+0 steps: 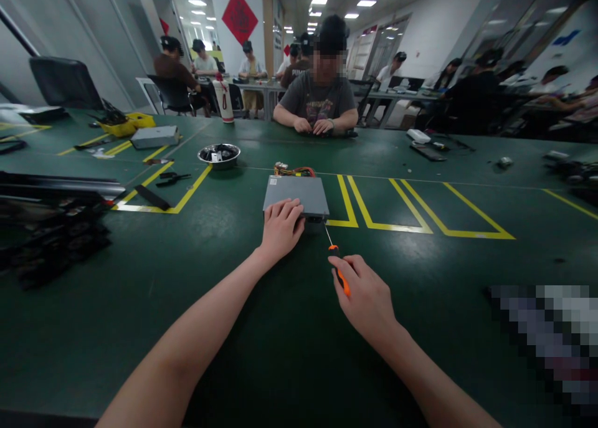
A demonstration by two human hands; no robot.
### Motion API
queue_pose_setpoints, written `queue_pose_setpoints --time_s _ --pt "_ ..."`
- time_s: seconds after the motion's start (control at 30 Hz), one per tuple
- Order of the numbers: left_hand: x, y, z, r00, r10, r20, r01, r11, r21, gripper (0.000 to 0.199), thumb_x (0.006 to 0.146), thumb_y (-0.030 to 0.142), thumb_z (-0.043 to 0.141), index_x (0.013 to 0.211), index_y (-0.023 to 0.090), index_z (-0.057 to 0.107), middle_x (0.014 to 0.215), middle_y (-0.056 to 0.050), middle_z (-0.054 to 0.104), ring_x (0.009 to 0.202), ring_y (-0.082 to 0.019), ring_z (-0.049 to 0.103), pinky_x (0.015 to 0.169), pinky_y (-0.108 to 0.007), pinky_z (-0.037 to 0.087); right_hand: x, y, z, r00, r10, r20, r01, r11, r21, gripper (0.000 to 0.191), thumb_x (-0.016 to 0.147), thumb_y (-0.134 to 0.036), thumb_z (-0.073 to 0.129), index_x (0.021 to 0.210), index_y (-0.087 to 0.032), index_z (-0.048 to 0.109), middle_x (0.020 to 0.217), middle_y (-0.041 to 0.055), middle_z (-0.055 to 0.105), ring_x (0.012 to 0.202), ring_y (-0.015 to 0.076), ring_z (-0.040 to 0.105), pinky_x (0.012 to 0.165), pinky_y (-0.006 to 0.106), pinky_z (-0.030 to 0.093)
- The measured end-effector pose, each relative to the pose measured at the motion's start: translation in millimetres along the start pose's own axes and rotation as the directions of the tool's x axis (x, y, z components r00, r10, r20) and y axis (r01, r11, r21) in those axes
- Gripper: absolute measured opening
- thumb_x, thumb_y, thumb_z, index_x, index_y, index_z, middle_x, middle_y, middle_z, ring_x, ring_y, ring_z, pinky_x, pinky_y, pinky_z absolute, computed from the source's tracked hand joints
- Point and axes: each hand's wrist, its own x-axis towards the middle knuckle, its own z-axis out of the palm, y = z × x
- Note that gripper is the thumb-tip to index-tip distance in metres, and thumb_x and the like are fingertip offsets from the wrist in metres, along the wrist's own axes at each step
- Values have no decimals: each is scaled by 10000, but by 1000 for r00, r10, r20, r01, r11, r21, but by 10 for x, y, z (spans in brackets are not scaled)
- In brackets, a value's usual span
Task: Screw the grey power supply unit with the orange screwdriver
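Note:
A grey metal box (299,191) with a bundle of coloured wires (299,171) at its far side lies on the green table (224,228). Across its near left part rests my left hand (281,228), fingers on the top and thumb at the near edge, gripping it. My right hand (367,294) is closed around an orange and black screwdriver (343,280). The screwdriver's thin shaft points away from me, its tip at the near right corner of the box. Whether the tip sits in a screw is too small to tell.
Beyond the box on the left stands a metal bowl (218,157) of small dark parts. Black parts (60,235) are piled at the left. A person (317,98) sits across the table. Yellow tape (406,230) marks the tabletop, and a pixelated patch covers the right corner.

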Motion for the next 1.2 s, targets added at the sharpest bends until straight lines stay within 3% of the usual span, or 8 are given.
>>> queue_pose_setpoints --time_s 0.13,0.3,0.43,0.8,1.03,1.2 --pt "0 1 -1 1000 -1 -17 1 1000 4 225 861 273 460 1072 233 528 1218 -26 552 1145 -223 436 937 -393 323 10 -2 31 1000 6 -22 -5 999 45 340 854 -375 483 1085 -128 524 839 53 574 667 121 531 571 239 426" --pt "-1 -6 2 1000 3 -12 -3 1000 8 228 856 273 469 1073 235 526 1216 -29 553 1146 -223 438 931 -397 332 12 22 59 991 -2 -132 8 999 42 221 858 -250 453 1008 -117 545 821 56 575 664 121 526 602 248 420" --pt "-3 -4 -10 1000 4 -26 -3 1000 6 226 853 263 471 1071 235 526 1212 -22 554 1136 -218 442 934 -393 332 14 3 70 991 -64 -115 64 998 1 184 814 -145 463 935 -152 602 823 55 533 715 140 506 641 273 401" --pt "-10 -5 -15 1000 12 -26 -12 1000 8 238 856 264 461 1084 232 524 1221 -34 550 1142 -224 440 929 -397 330 12 -37 36 983 -70 -172 80 995 56 151 826 -182 486 911 -142 604 800 44 538 704 122 492 656 259 392" --pt "-17 -12 4 999 12 -42 -12 1000 -4 238 850 255 469 1079 235 529 1214 -40 555 1138 -233 447 930 -409 330 23 -86 147 988 -119 -103 128 988 91 199 841 -174 458 989 -163 589 878 58 548 759 131 512 685 270 410" --pt "-11 -9 -7 999 17 -30 -17 1000 4 241 849 259 472 1083 233 526 1215 -42 554 1145 -230 443 929 -406 331 56 -90 167 985 -119 -121 129 989 76 196 840 -165 462 994 -154 583 886 65 545 760 132 505 676 263 407"
